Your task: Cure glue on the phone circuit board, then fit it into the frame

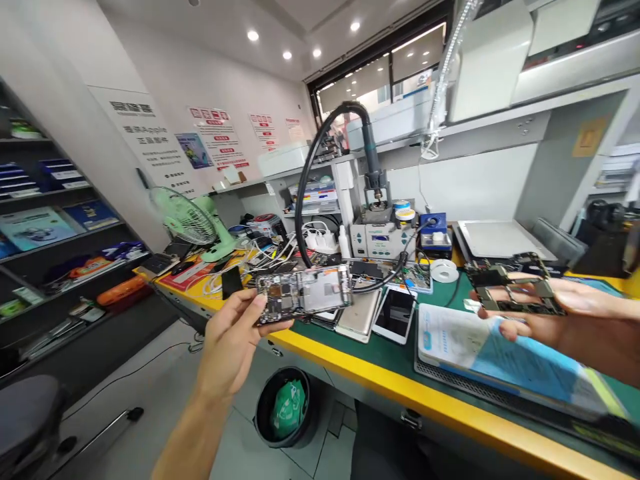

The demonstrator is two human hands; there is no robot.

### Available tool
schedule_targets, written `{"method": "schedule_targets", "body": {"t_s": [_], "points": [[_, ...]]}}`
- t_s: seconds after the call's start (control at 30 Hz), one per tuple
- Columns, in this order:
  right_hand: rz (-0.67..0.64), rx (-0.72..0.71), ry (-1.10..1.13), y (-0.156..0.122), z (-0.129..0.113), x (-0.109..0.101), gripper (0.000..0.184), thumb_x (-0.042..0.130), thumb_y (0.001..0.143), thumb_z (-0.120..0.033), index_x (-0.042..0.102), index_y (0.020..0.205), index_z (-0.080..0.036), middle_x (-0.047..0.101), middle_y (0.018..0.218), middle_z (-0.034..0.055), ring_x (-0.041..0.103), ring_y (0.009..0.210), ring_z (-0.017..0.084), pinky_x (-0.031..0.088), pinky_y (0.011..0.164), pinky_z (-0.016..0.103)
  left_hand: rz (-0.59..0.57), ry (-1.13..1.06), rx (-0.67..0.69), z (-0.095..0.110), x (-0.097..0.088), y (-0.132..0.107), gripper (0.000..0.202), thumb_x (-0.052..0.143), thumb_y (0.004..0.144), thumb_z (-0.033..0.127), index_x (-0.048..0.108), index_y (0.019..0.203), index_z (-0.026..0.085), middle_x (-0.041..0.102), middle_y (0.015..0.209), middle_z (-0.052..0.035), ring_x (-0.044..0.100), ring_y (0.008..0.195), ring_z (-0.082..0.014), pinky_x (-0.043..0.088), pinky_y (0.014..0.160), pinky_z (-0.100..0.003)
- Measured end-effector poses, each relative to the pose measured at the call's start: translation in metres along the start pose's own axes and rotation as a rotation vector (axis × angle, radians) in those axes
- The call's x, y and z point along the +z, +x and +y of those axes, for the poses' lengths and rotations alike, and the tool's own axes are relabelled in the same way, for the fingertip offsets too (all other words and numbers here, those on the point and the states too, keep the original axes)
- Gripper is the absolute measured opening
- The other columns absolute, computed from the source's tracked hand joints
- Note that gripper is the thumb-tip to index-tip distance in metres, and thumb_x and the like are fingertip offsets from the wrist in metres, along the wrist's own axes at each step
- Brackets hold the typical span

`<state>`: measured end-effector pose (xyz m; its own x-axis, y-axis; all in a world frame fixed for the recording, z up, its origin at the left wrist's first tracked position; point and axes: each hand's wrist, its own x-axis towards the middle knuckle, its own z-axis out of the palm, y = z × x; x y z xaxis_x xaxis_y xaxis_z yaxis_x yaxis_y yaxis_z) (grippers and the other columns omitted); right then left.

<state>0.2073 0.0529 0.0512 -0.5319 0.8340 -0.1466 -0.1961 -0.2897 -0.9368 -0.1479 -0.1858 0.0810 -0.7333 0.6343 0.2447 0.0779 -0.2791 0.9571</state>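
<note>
My left hand point(233, 333) grips the end of an opened phone point(305, 293) and holds it above the front edge of the bench. Its circuit board and a pale, flat inner area face up. On the right, my right hand point(545, 317) is closed around a dark frame-shaped circuit board point(520, 287), with fingers showing through its gaps. That board is above a blue and white package point(490, 353) on the bench. Below and behind the opened phone lie a gold tablet point(357, 317) and a white-framed tablet point(395, 315).
A hot air station point(383, 240) with a black hose point(303, 193) stands at the back. A solder spool point(444, 271) lies nearby. On the left is a green fan point(193, 220) among cables. Below the yellow bench edge point(350, 370) stands a black bin point(260, 417).
</note>
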Motion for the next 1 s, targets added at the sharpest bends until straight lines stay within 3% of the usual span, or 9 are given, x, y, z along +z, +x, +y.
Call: {"method": "schedule_targets", "body": {"t_s": [0.07, 0.13, 0.23, 0.33, 0.47, 0.67, 0.87, 1.0], "points": [[-0.153, -0.061, 0.005, -0.006, -0.007, 0.002, 0.033, 0.067, 0.075, -0.039, 0.078, 0.101, -0.021, 0.075, 0.113, 0.0145, 0.071, 0.102, 0.036, 0.059, 0.077, 0.045, -0.119, -0.028, -0.063, -0.01, 0.034, -0.007, 0.024, 0.074, 0.085, 0.031, 0.064, 0.099, 0.015, 0.069, 0.102, -0.0046, 0.069, 0.087, -0.0194, 0.064, 0.071, -0.036], [-0.275, -0.152, -0.006, -0.005, -0.014, -0.002, 0.031, 0.059, 0.084, -0.034, 0.077, 0.104, -0.019, 0.076, 0.109, 0.0118, 0.072, 0.093, 0.028, 0.059, 0.075, 0.041, -0.242, -0.055, -0.134, -0.02, 0.066, -0.013, 0.029, 0.078, 0.08, 0.035, 0.064, 0.096, 0.016, 0.07, 0.103, -0.0044, 0.07, 0.087, -0.0214, 0.065, 0.07, -0.039], [-0.259, -0.202, -0.005, 0.0, -0.022, -0.014, 0.023, 0.071, 0.074, -0.03, 0.078, 0.092, -0.019, 0.075, 0.104, 0.01, 0.071, 0.092, 0.027, 0.061, 0.08, 0.042, -0.406, -0.089, -0.23, -0.035, 0.107, -0.018, 0.026, 0.075, 0.084, 0.034, 0.064, 0.099, 0.016, 0.07, 0.103, -0.0048, 0.07, 0.09, -0.0205, 0.066, 0.075, -0.04], [-0.234, -0.223, -0.005, 0.003, -0.025, -0.027, 0.024, 0.074, 0.071, -0.026, 0.076, 0.095, -0.02, 0.073, 0.104, 0.0084, 0.067, 0.105, 0.028, 0.058, 0.093, 0.047, -0.498, -0.124, -0.299, -0.047, 0.138, -0.021, 0.022, 0.071, 0.088, 0.031, 0.062, 0.102, 0.017, 0.07, 0.104, -0.0044, 0.069, 0.091, -0.0188, 0.067, 0.077, -0.042], [-0.243, -0.213, 0.008, 0.0, -0.022, -0.043, 0.037, 0.076, 0.068, -0.029, 0.073, 0.104, -0.022, 0.074, 0.105, 0.0081, 0.067, 0.108, 0.031, 0.057, 0.095, 0.052, -0.571, -0.164, -0.386, -0.062, 0.17, -0.021, 0.024, 0.069, 0.089, 0.028, 0.06, 0.107, 0.016, 0.07, 0.111, -0.0076, 0.07, 0.096, -0.0221, 0.067, 0.077, -0.046], [-0.241, -0.166, 0.034, -0.001, -0.015, -0.055, 0.038, 0.076, 0.068, -0.026, 0.074, 0.106, -0.024, 0.077, 0.098, 0.0051, 0.072, 0.1, 0.027, 0.058, 0.091, 0.044, -0.636, -0.15, -0.514, -0.084, 0.196, -0.022, 0.042, 0.065, 0.091, 0.024, 0.053, 0.13, 0.018, 0.067, 0.126, -0.0137, 0.068, 0.108, -0.0285, 0.067, 0.077, -0.047], [-0.204, -0.106, 0.049, 0.005, -0.007, -0.052, 0.031, 0.079, 0.072, -0.025, 0.076, 0.102, -0.023, 0.077, 0.095, 0.0011, 0.074, 0.092, 0.019, 0.058, 0.09, 0.03, -0.64, -0.062, -0.588, -0.093, 0.199, -0.014, 0.061, 0.068, 0.089, 0.019, 0.043, 0.143, 0.024, 0.068, 0.123, -0.0119, 0.07, 0.105, -0.0267, 0.068, 0.076, -0.046], [-0.186, -0.087, 0.06, 0.009, -0.004, -0.05, 0.03, 0.08, 0.072, -0.026, 0.077, 0.102, -0.021, 0.075, 0.09, 0.0011, 0.073, 0.087, 0.019, 0.06, 0.087, 0.031, -0.669, -0.021, -0.632, -0.09, 0.2, -0.01, 0.057, 0.068, 0.089, 0.021, 0.045, 0.142, 0.025, 0.067, 0.127, -0.0121, 0.068, 0.112, -0.0302, 0.067, 0.078, -0.046]]}}
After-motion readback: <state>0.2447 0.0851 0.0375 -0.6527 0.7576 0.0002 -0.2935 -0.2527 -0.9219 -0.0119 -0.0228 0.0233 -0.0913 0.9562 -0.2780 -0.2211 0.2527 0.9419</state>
